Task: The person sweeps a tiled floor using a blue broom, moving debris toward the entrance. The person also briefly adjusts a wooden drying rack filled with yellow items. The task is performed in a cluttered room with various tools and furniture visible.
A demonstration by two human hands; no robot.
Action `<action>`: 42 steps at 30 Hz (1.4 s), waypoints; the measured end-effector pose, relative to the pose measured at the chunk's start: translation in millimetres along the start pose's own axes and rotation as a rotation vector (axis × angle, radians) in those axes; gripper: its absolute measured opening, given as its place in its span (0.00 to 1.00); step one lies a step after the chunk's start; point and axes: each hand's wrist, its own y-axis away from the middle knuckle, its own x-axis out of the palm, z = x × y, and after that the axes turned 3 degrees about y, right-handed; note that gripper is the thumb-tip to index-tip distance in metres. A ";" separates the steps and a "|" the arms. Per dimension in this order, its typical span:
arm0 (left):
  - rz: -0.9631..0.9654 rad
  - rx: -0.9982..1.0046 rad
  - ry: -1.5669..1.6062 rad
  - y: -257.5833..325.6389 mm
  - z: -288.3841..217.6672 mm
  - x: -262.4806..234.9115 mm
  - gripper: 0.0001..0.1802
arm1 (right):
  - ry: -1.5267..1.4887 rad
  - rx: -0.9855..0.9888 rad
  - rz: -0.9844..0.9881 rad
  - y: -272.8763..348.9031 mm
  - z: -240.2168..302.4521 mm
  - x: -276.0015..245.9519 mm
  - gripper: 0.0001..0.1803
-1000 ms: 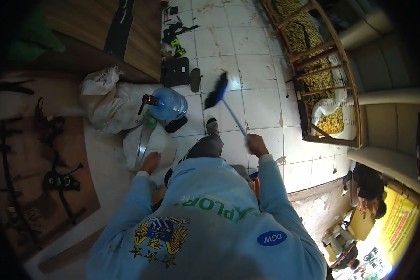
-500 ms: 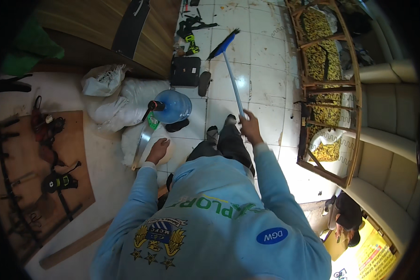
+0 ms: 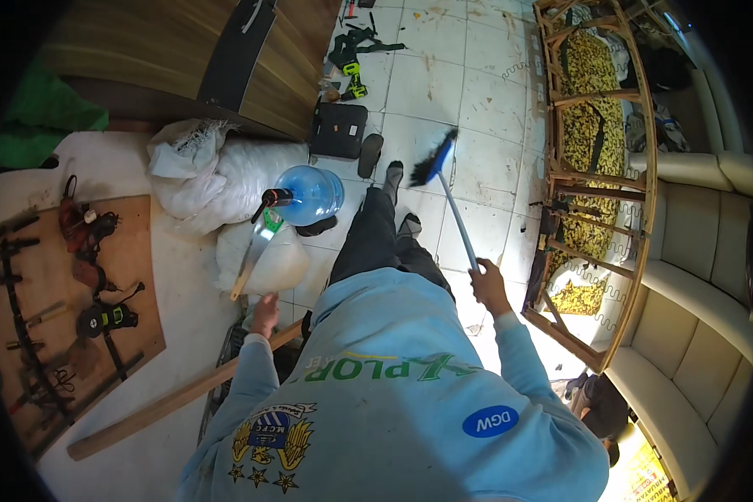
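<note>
My right hand (image 3: 487, 284) is shut on the pale handle of a broom (image 3: 452, 209). Its blue bristle head rests on the white tiled floor (image 3: 485, 92) just right of my forward foot (image 3: 392, 176). My left hand (image 3: 265, 313) hangs at my side with nothing in it, fingers loose. It is just above a long wooden batten (image 3: 167, 406) and close to the wooden handle of a hand saw (image 3: 251, 255) lying on a white sack. My light blue sweatshirt fills the lower middle of the view.
A blue water jug (image 3: 309, 194) and white sacks (image 3: 226, 180) lie to the left. A board with power tools (image 3: 67, 276) lies far left, a black case (image 3: 339, 130) ahead. A bare wooden sofa frame (image 3: 598, 167) and beige sofa (image 3: 694, 251) stand right. Another person (image 3: 602, 410) crouches lower right.
The broom head went out across the tiles, then came back toward my feet. My left hand dropped a little lower beside the sack.
</note>
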 end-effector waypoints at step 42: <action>-0.045 0.460 0.207 -269.9 -544.4 -74.5 0.21 | -0.324 0.228 -0.032 -252.9 348.6 -115.2 0.26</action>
